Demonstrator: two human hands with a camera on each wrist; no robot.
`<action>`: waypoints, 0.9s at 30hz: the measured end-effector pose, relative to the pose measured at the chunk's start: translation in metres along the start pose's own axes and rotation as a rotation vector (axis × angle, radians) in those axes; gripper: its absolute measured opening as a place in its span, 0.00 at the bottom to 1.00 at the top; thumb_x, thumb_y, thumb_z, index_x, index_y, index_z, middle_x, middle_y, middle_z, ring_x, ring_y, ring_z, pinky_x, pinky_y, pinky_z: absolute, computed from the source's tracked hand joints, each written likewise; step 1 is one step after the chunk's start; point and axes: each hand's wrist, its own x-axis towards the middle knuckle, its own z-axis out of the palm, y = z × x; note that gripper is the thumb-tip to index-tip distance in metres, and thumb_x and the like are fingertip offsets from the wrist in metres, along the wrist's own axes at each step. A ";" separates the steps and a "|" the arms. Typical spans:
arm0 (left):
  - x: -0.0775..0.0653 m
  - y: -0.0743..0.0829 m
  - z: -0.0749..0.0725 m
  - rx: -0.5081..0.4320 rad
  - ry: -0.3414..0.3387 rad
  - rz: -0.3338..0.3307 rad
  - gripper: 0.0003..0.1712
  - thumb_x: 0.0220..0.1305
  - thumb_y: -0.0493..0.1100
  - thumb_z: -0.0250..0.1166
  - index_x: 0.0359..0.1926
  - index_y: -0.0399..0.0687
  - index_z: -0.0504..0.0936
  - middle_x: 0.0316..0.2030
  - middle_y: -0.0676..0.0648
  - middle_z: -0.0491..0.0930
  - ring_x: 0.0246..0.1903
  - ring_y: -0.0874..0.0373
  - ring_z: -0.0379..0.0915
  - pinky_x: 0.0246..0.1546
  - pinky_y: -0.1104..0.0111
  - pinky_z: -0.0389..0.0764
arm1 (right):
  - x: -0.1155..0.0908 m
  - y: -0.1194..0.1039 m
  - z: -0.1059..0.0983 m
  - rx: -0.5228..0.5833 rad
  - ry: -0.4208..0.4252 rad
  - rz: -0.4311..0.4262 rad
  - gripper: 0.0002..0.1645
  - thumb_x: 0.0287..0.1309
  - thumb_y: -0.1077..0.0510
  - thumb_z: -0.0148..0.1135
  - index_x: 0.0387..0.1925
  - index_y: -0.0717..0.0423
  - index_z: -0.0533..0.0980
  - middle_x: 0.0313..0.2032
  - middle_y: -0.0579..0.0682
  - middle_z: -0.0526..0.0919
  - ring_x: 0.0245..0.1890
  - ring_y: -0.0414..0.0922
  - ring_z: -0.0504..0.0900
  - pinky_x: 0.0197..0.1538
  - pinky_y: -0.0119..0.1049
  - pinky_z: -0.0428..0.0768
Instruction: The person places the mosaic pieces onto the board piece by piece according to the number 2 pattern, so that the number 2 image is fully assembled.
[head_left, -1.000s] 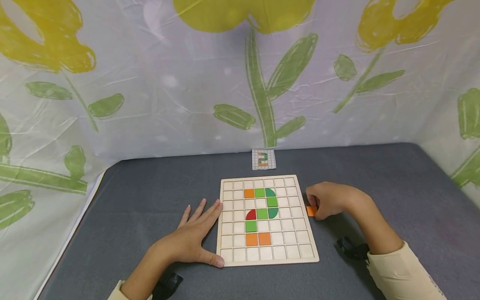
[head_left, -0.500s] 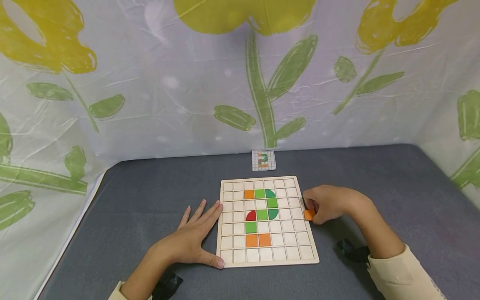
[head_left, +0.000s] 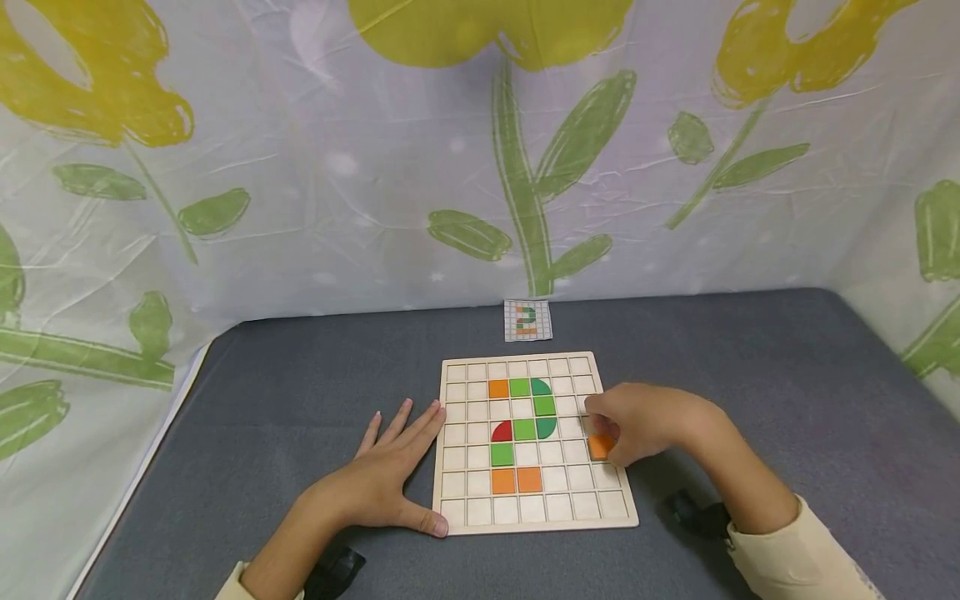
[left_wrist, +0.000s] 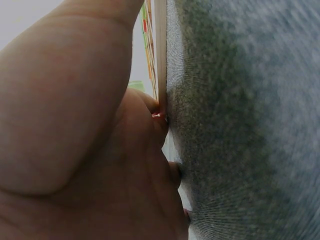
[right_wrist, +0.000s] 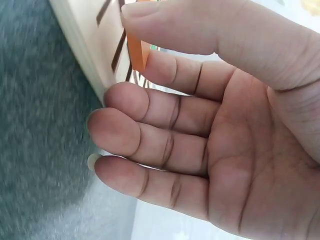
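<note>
A pale wooden grid board lies on the dark table. Orange, green and red tiles sit in its cells, some square and some quarter-round, such as the red quarter-round tile. My right hand pinches an orange square tile between thumb and index finger, over the board's right columns. In the right wrist view the orange tile stands between the thumb and index fingertip, near the board's edge. My left hand is spread flat, its fingertips and thumb at the board's left edge.
A small printed card with a coloured grid pattern lies behind the board. A grey cloth covers the table. A white backdrop with painted flowers rises along the back and sides.
My right hand has moved left with the orange tile, from beside the board's right edge to over its right columns. The left hand and the board have stayed in place.
</note>
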 end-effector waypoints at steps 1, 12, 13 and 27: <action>0.000 0.000 0.000 0.000 0.000 0.001 0.78 0.39 0.80 0.71 0.81 0.52 0.42 0.79 0.49 0.42 0.77 0.42 0.26 0.68 0.36 0.27 | 0.000 -0.002 0.001 -0.003 -0.005 -0.003 0.18 0.43 0.66 0.75 0.27 0.51 0.71 0.24 0.43 0.71 0.24 0.39 0.67 0.29 0.33 0.65; 0.000 0.000 0.000 -0.006 0.002 0.007 0.78 0.39 0.80 0.71 0.81 0.52 0.42 0.79 0.49 0.42 0.77 0.42 0.26 0.68 0.36 0.26 | 0.005 -0.018 0.013 -0.030 -0.044 -0.045 0.18 0.42 0.67 0.74 0.25 0.49 0.71 0.22 0.41 0.70 0.23 0.38 0.65 0.28 0.33 0.64; 0.000 0.000 0.000 -0.005 0.003 0.007 0.78 0.39 0.80 0.71 0.81 0.52 0.42 0.79 0.49 0.41 0.77 0.42 0.26 0.68 0.36 0.26 | 0.005 -0.019 0.014 -0.035 -0.043 -0.062 0.18 0.42 0.67 0.74 0.26 0.49 0.71 0.22 0.41 0.70 0.23 0.38 0.66 0.28 0.33 0.65; 0.001 -0.002 0.002 0.010 -0.005 -0.008 0.78 0.39 0.81 0.70 0.81 0.54 0.41 0.79 0.51 0.40 0.77 0.44 0.25 0.68 0.38 0.26 | 0.012 -0.023 0.024 -0.072 -0.009 -0.115 0.18 0.40 0.65 0.74 0.24 0.48 0.70 0.21 0.38 0.68 0.22 0.37 0.64 0.27 0.32 0.63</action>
